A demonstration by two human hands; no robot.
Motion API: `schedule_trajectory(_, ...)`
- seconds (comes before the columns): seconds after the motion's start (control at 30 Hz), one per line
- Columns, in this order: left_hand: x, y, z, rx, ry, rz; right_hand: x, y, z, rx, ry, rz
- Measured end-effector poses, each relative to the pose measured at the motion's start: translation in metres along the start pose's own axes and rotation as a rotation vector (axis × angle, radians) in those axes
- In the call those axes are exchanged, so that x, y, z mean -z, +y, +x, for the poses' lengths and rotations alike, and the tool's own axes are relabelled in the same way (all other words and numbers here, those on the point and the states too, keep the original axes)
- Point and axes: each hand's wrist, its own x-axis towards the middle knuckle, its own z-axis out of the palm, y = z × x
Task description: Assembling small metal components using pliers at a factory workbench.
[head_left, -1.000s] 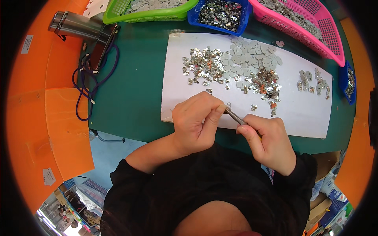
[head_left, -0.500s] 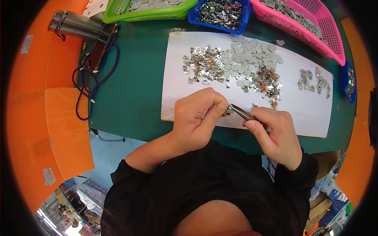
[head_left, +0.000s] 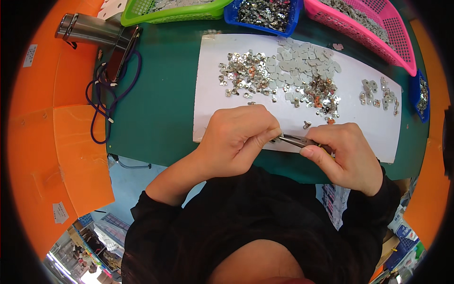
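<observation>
My left hand [head_left: 243, 139] is closed in a pinch over the near edge of a white board [head_left: 210, 113]. A small metal piece [head_left: 275, 140] shows between its fingertips, mostly covered. In my right hand [head_left: 347, 154] is a pair of needle-nose pliers [head_left: 298, 140], their tip pointing left and meeting the piece at my left fingertips. Beyond my hands on the board lie a heap of small shiny metal clips [head_left: 246, 73], a pile of flat grey plates [head_left: 307, 61] and a second heap of silver and coppery parts [head_left: 321, 94].
Along the far edge stand a green basket [head_left: 175, 16], a blue tray [head_left: 260, 30] and a pink basket [head_left: 359, 42]. Small assembled pieces [head_left: 378, 97] lie at the board's right. A steel cylinder [head_left: 92, 31] and a purple cord [head_left: 116, 102] occupy the left of the green table [head_left: 156, 109].
My right hand has shifted right and slightly down, and the pliers lie flatter, with their tip lower at the left fingertips. The left hand has moved slightly right.
</observation>
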Motion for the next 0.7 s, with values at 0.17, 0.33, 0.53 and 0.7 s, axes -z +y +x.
schedule_trajectory(0.17,-0.002,0.003,-0.001,0.035,0.029,0.013,-0.001,0.002,0.002,0.031,-0.002,-0.046)
schedule_trajectory(0.33,-0.008,0.001,-0.004,0.076,0.061,-0.003,-0.003,0.0,0.002,0.02,0.0,-0.147)
schedule_trajectory(0.53,-0.017,-0.006,-0.009,0.048,0.164,0.068,-0.023,-0.004,0.001,-0.017,0.104,-0.282)
schedule_trajectory(0.7,-0.019,-0.007,-0.01,0.097,0.171,-0.052,-0.022,0.005,-0.001,-0.024,0.094,-0.149)
